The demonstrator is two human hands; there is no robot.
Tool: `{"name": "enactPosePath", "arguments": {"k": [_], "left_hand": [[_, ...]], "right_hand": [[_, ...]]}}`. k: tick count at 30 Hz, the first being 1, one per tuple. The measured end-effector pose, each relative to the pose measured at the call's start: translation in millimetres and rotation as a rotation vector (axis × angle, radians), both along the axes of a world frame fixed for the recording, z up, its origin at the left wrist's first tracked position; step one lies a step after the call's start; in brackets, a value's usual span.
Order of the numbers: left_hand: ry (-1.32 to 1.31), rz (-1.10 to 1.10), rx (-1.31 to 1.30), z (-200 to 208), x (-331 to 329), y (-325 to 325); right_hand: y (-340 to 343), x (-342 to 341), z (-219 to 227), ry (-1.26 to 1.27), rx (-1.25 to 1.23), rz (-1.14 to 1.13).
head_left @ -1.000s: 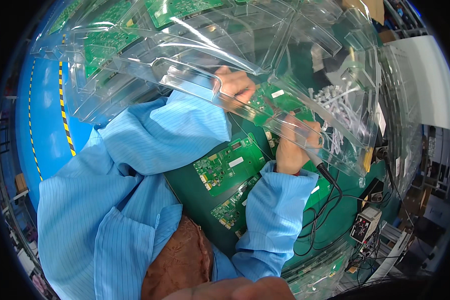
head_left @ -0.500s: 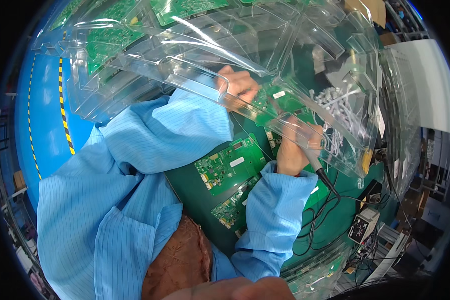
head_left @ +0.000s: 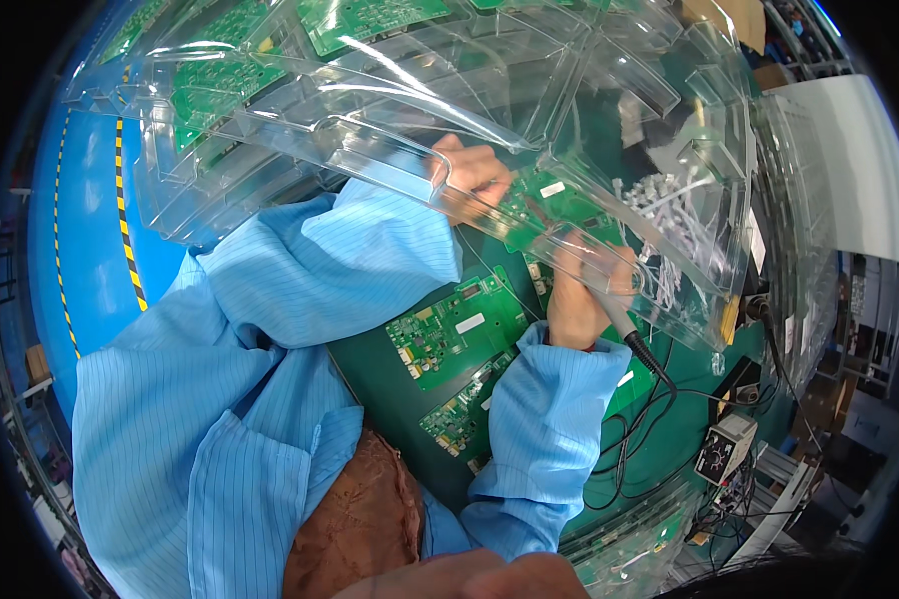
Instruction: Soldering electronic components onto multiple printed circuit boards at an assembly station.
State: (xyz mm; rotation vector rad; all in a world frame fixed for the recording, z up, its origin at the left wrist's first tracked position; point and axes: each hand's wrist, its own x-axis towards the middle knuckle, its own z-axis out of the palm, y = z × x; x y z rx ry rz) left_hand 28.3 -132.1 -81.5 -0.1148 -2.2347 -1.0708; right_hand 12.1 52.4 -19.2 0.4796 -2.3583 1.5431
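My left hand [head_left: 472, 176] rests on a green circuit board [head_left: 554, 205] and holds it down on the dark green mat [head_left: 390, 399]. My right hand [head_left: 581, 292] grips a black-corded soldering iron [head_left: 631, 337], its tip end pointing at that board. A clear plastic tray [head_left: 390, 90] hangs close to the camera and covers both hands partly. Through it the tip of the iron cannot be made out.
More green circuit boards [head_left: 456, 329] lie on the mat near my right sleeve. White loose connectors [head_left: 669, 210] pile to the right. A small control box [head_left: 726, 448] with cables sits at lower right. Boards [head_left: 220, 80] fill trays at upper left. Blue floor with striped tape [head_left: 128, 230] lies left.
My right hand with the iron has shifted slightly left and down. My left hand stays on the board.
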Motion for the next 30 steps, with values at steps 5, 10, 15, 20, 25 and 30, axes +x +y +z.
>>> {"name": "enactPosePath", "arguments": {"k": [5, 10, 15, 20, 25, 30], "left_hand": [[0.007, -0.007, -0.001, 3, 0, 0], [-0.017, 0.025, 0.009, 2, 1, 1], [-0.044, 0.006, -0.016, 7, 5, -2], [0.024, 0.032, -0.005, 4, -1, 1], [0.055, 0.030, -0.036, 4, 1, 0], [0.051, 0.010, -0.023, 10, 3, 1]], "right_hand": [[1, -2, -7, 0.000, 0.007, 0.010], [1, -3, -7, -0.016, -0.003, 0.012], [0, -3, -5, 0.003, 0.031, 0.023], [0, -1, -2, 0.025, -0.017, -0.001], [2, 0, -3, 0.019, -0.009, -0.001], [4, -2, -3, 0.039, 0.037, -0.002]]}}
